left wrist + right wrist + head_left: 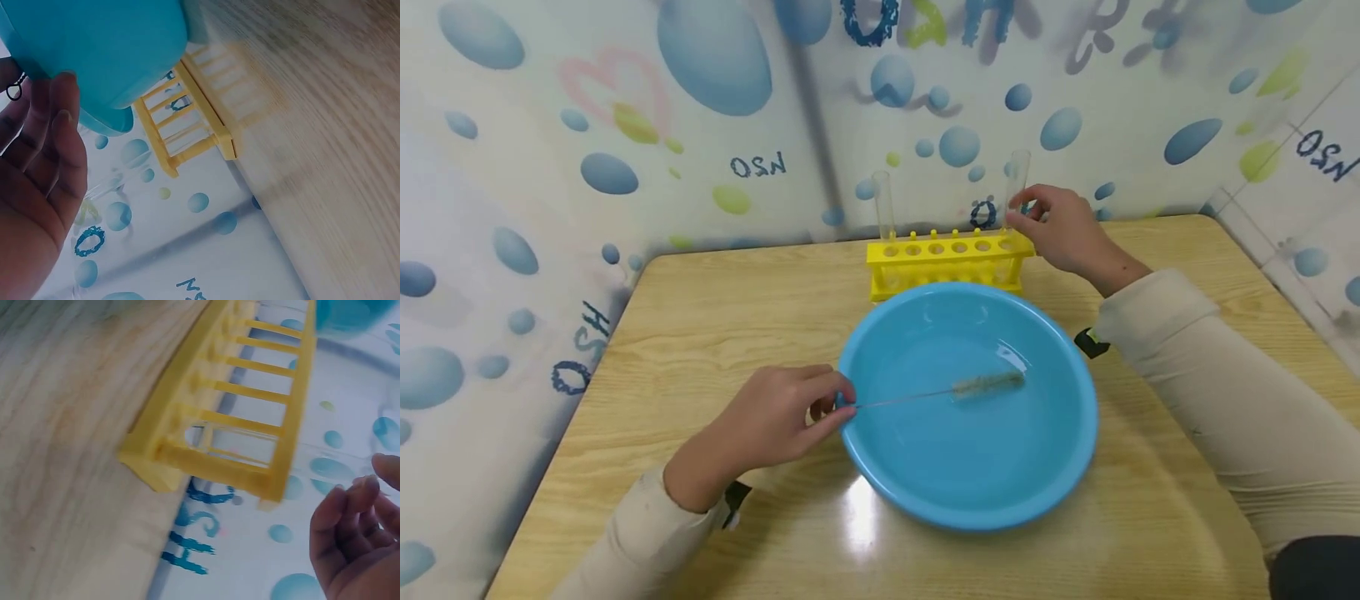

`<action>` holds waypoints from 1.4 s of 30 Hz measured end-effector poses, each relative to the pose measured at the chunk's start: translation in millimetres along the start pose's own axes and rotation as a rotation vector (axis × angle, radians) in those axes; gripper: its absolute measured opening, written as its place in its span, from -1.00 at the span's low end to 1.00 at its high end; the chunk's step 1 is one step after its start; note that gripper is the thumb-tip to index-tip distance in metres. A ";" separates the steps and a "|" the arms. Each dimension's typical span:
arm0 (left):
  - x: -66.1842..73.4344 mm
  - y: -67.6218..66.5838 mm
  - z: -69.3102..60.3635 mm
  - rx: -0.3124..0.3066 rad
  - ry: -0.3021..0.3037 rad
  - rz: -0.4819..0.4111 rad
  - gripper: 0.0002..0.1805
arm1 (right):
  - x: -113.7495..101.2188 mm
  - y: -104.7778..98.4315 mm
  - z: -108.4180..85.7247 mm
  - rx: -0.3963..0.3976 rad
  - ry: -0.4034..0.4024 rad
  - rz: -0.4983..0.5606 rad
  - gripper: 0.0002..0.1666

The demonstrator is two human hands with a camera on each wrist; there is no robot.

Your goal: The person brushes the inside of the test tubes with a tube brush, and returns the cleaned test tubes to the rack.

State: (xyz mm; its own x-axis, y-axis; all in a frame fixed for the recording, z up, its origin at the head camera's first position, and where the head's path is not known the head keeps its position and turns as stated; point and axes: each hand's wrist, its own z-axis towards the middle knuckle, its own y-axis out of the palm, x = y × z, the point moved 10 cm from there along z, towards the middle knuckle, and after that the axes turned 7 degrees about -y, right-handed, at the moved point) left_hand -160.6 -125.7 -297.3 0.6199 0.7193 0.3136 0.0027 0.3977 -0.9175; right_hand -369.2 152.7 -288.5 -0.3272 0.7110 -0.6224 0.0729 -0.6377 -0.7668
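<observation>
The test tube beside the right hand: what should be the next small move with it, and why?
Probably lift this test tube straight up from the yellow rack, once the grip is firm. The right hand has its fingertips at it, it stands in an end hole, and the left hand pinches the brush, whose bristles reach into the blue basin.

Dark-blue O2N lettering (757,164), which looks upside down, is printed left of centre on a white wall covering (700,142) patterned with blue and yellow-green bubbles, and matching O2N lettering (1326,156) slants at far right. Slanted dark-blue O2H lettering (580,350) climbs at left. Larger blue and green characters (927,23) along the top are partly cut off.
</observation>
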 end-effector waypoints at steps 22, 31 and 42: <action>-22.2 13.1 13.1 -0.105 -0.105 -0.082 -0.84 | -78.6 -65.2 -95.9 0.403 -0.400 -0.055 -0.70; -27.6 13.9 12.3 -0.112 -0.144 -0.102 -0.75 | -63.4 -4.2 -137.0 0.220 -0.438 -0.221 -0.38; -29.7 8.9 5.7 -0.044 -0.135 -0.054 -0.70 | -51.1 22.6 -144.7 0.180 -0.328 -0.311 -0.51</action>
State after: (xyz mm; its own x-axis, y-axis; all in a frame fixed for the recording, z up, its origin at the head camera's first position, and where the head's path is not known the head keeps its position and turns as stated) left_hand -183.5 -140.3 -313.4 0.5067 0.7687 0.3903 0.0694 0.4148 -0.9072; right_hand -214.5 144.8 -296.7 -0.5895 0.7636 -0.2634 -0.2302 -0.4713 -0.8514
